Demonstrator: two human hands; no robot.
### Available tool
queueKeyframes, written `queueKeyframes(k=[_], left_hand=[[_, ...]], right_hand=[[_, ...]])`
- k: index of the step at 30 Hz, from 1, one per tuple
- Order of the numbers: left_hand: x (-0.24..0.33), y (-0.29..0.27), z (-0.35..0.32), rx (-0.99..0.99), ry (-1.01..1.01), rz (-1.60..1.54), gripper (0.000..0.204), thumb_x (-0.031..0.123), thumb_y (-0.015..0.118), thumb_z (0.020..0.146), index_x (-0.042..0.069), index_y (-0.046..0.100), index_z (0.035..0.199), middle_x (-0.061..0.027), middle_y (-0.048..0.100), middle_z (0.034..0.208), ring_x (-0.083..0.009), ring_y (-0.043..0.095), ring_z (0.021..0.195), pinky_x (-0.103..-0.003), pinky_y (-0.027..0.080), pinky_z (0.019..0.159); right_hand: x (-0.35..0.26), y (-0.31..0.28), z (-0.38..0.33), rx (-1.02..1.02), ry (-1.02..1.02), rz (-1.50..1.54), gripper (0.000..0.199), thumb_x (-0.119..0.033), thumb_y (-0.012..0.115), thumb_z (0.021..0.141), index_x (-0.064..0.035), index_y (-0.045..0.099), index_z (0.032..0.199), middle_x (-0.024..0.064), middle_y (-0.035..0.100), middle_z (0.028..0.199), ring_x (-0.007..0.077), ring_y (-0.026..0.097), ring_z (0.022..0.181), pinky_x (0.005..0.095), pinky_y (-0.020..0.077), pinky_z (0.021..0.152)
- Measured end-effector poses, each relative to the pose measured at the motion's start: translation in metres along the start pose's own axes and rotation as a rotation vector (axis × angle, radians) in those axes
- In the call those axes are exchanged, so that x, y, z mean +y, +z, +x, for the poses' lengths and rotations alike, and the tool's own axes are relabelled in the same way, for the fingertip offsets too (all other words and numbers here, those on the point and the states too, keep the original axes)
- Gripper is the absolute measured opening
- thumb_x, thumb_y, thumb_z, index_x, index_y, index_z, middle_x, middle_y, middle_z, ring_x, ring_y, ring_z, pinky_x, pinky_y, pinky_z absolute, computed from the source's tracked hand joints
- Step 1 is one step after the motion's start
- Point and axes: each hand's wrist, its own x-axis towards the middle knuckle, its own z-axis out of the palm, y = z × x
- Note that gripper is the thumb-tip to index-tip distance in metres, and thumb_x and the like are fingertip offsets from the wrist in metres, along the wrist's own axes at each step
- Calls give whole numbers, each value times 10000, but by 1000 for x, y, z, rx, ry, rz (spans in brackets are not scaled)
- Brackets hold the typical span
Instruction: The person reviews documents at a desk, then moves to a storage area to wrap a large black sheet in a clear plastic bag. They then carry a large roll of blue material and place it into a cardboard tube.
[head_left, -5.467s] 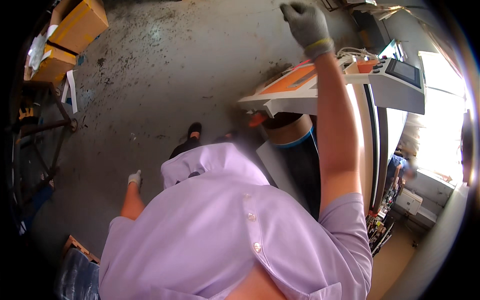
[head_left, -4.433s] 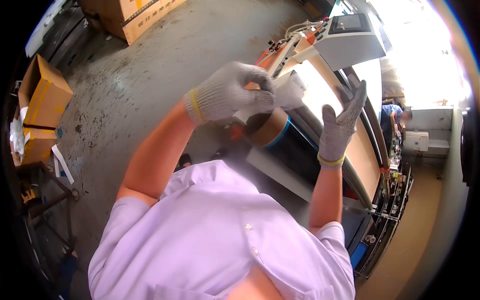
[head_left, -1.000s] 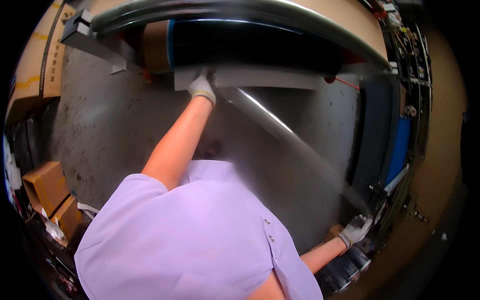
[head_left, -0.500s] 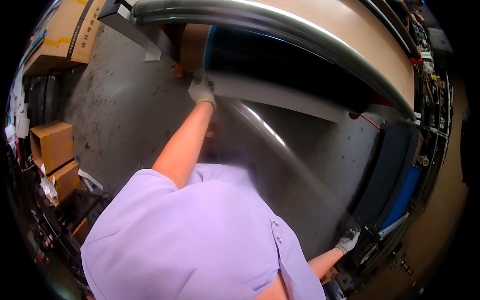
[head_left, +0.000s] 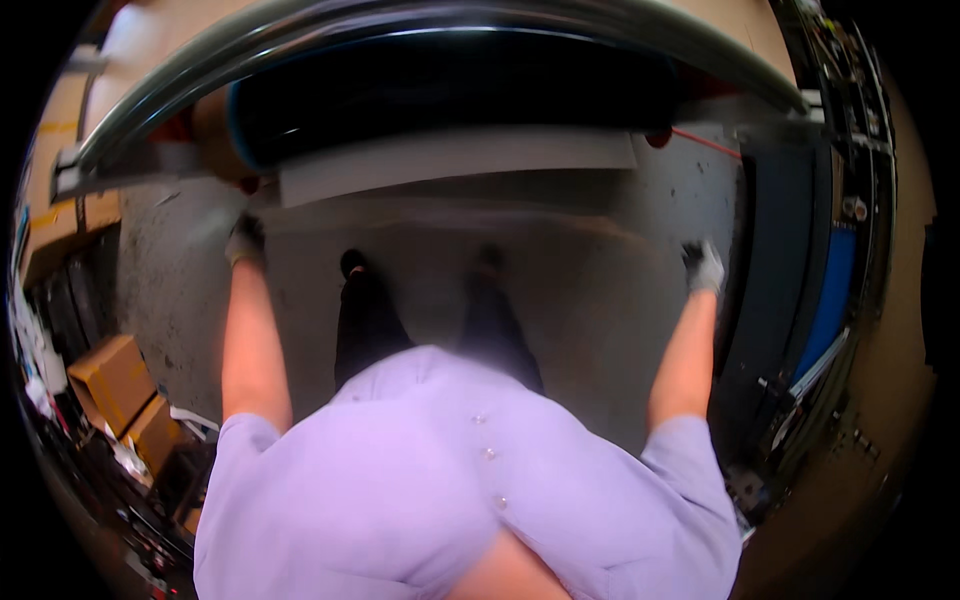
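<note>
A faint, see-through sheet of plastic film (head_left: pixel 450 216) stretches across the space between my hands, its far edge a pale, blurred line above the floor. At its left end my left hand (head_left: pixel 246 240), in a light glove with dark fingers, is closed on the film's edge, smeared by motion. Out on the right, my gloved right hand (head_left: pixel 705 267) is closed with its fingertips pinched, at the film's other end. Beyond both hands lies a big black roll (head_left: pixel 450 95) with a brown core end, under a shiny metal roller (head_left: pixel 500 18). A pale sheet (head_left: pixel 460 165) hangs below the roll.
Cardboard boxes (head_left: pixel 112 380) are stacked at the left. A dark bench-like unit (head_left: pixel 780 250) with a blue panel (head_left: pixel 825 290) runs along the right, with cluttered shelving past it. A red cord (head_left: pixel 705 143) lies near the roll's right end. My feet stand on the grey floor (head_left: pixel 580 330).
My right hand has moved forward and up from the lower right. My left hand has shifted left, away from the roll. The film now spans nearly level between them, and my body has turned.
</note>
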Motion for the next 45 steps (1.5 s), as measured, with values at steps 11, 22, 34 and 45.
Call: queueKeyframes(k=[11,22,34,45], left_hand=[[148,-9,156,-168,198,-328,525,327,515,929,95,412,1389,-75,236,1541,-235,242,1409,-362,226,1126],[194,-1,298,-237,158,-271,525,259,564,892,149,411,1382,-49,368,1485,-171,364,1360,-323,391,1030],[155,5,236,-217,-31,-371,453,323,412,941,216,437,1381,-7,417,1440,-171,319,1370,-386,232,1107],[103,10,231,-165,-71,-183,452,362,316,960,264,447,1381,29,428,1428,-158,298,1371,-425,121,1147]], right_hand=[[246,94,203,71,497,-380,250,-295,540,948,-63,589,1027,102,631,859,241,616,717,366,491,605],[329,133,295,-41,450,-73,355,-252,564,947,-17,529,1211,162,593,1123,319,594,980,424,484,864],[267,143,286,-108,362,145,297,-273,563,948,-66,586,1160,125,636,1082,305,587,1029,454,476,934],[210,185,272,-91,456,379,611,-458,531,920,-69,406,1374,148,415,1416,305,427,1261,473,381,1025]])
